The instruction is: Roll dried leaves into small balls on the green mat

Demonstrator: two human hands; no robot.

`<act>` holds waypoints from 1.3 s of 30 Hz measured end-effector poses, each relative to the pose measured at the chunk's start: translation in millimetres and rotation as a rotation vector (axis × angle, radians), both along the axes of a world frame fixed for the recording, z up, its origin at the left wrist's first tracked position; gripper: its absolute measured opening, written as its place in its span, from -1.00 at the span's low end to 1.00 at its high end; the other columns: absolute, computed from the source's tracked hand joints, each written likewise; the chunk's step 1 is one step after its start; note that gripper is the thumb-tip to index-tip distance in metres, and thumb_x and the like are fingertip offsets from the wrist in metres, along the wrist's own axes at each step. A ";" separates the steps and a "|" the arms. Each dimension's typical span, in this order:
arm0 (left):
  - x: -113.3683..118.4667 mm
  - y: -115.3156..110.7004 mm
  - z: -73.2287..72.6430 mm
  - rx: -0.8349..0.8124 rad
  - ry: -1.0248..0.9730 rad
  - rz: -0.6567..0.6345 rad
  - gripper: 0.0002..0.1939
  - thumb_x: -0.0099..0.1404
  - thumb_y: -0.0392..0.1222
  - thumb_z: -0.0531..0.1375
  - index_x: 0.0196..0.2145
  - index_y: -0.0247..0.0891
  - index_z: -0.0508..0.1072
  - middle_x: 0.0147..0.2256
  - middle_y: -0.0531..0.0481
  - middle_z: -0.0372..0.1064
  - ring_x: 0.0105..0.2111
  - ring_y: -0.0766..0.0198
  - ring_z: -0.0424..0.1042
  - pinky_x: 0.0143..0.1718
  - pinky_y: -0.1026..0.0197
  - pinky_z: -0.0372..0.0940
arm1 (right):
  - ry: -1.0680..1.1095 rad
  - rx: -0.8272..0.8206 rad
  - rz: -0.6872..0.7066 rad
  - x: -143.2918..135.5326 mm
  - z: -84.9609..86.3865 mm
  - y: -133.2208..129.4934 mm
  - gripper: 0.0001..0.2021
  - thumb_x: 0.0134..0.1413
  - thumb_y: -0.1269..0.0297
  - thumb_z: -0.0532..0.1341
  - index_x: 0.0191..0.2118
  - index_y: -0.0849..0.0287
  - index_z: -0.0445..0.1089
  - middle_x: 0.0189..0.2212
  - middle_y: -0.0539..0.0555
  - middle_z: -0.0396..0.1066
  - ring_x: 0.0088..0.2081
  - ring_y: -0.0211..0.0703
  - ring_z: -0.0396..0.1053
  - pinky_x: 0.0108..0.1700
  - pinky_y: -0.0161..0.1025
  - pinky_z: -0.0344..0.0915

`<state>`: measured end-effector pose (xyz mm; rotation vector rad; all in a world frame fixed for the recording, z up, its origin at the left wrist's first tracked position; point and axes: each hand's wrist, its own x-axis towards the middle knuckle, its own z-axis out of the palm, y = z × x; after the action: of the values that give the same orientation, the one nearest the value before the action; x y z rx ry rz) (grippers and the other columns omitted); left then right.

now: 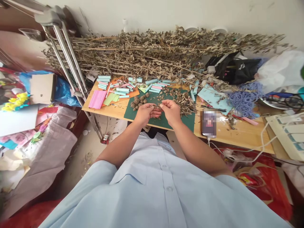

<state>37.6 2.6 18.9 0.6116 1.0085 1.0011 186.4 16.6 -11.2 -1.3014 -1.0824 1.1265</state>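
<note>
My left hand (145,114) is over the front of a green mat (129,114), palm partly up, its thumb pressed to the fingers on a bit of dried leaf (157,106). Opposite it, my right hand (171,111) pinches the same brown leaf between thumb and fingertips. The leaf is small and its ends are partly hidden by my fingers. Just beyond my left hand, several round balls of crumpled dried leaf (138,102) sit clustered on the mat. A loose heap of dried leaves (186,103) spreads beside and behind my right hand.
Long bundles of dried stalks (142,53) lie along the wall. Blue and pink paper rolls (122,90) are at the table's back left. A phone (209,123) with a white cable, blue yarn (245,98) and a power strip (287,133) are rightward. Metal crutches (68,53) lean at left.
</note>
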 end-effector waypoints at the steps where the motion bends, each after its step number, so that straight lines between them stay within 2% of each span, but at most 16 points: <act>1: -1.5 0.4 -0.1 -0.005 -0.026 -0.007 -0.80 0.27 -0.24 0.28 -0.16 -0.36 0.43 -0.36 -0.18 0.57 -0.35 0.19 0.61 -0.24 0.17 0.49 | 0.015 -0.012 -0.006 0.8 -0.3 0.9 -0.68 -0.05 0.10 0.35 -0.20 0.17 0.47 -0.37 0.02 0.51 -0.32 -0.18 0.45 -0.23 -0.17 0.46; 7: -7.0 1.6 -0.4 -0.018 -0.130 -0.029 -0.75 0.24 -0.29 0.28 -0.11 -0.38 0.43 -0.31 -0.24 0.58 -0.29 0.08 0.63 -0.19 0.07 0.49 | 0.105 -0.075 -0.011 3.5 1.4 1.0 -0.68 -0.11 0.06 0.39 -0.28 0.17 0.50 -0.45 0.00 0.48 -0.39 -0.17 0.43 -0.30 -0.14 0.47; 11: -5.4 0.9 -1.3 0.022 -0.100 -0.025 -0.70 0.21 -0.21 0.36 -0.14 -0.38 0.44 -0.32 -0.21 0.57 -0.33 0.12 0.62 -0.23 0.11 0.49 | 0.067 -0.051 0.000 2.3 0.1 -0.8 -0.67 -0.09 0.05 0.39 -0.25 0.17 0.50 -0.43 0.02 0.51 -0.38 -0.16 0.46 -0.27 -0.13 0.47; 16: 4.0 1.4 -6.2 0.080 -0.024 0.062 -0.68 0.10 -0.21 0.45 -0.24 -0.39 0.49 -0.40 -0.07 0.52 -0.42 0.28 0.56 -0.27 0.19 0.49 | -0.022 0.049 0.030 -3.6 1.9 -5.8 -0.69 -0.04 0.11 0.37 -0.20 0.17 0.50 -0.33 0.07 0.56 -0.29 -0.13 0.52 -0.17 -0.12 0.48; 21: 9.4 2.9 -8.8 0.046 -0.008 0.133 -0.72 0.13 -0.21 0.44 -0.25 -0.39 0.51 -0.43 -0.04 0.51 -0.46 0.33 0.53 -0.28 0.20 0.49 | -0.172 0.137 0.026 -6.1 7.0 -10.2 -0.72 0.00 0.16 0.34 -0.16 0.16 0.50 -0.28 0.10 0.57 -0.26 -0.12 0.51 -0.13 -0.10 0.49; 28: 6.9 2.5 -8.3 -0.027 -0.097 0.136 -0.80 0.18 -0.29 0.37 -0.26 -0.39 0.47 -0.42 -0.08 0.52 -0.44 0.26 0.56 -0.29 0.18 0.47 | -0.269 0.283 -0.043 -8.2 6.3 -15.3 -0.75 0.13 0.15 0.28 -0.09 0.10 0.46 -0.15 0.13 0.53 -0.20 -0.10 0.52 -0.09 -0.08 0.51; 35: 8.8 4.0 -4.6 -0.054 -0.264 0.166 -0.92 0.18 -0.37 0.27 -0.33 -0.39 0.44 -0.42 -0.06 0.48 -0.50 0.34 0.48 -0.39 0.26 0.42 | -0.458 0.482 0.118 -7.9 16.5 -26.7 -0.85 0.21 0.20 0.25 -0.13 0.01 0.52 -0.05 0.14 0.55 0.06 0.03 0.47 0.20 0.09 0.38; 39: 9.0 4.8 -3.5 -0.054 -0.221 0.140 -0.87 0.17 -0.35 0.31 -0.30 -0.38 0.45 -0.44 -0.05 0.46 -0.50 0.34 0.48 -0.42 0.27 0.38 | -0.448 0.447 0.021 -3.1 15.5 -19.6 -0.82 0.23 0.14 0.23 -0.14 0.03 0.52 -0.07 0.14 0.57 0.04 0.02 0.49 0.19 0.09 0.38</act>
<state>46.6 7.4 15.3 0.3803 0.8881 1.1345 183.4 -3.0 4.3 -1.2028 -1.5745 0.5622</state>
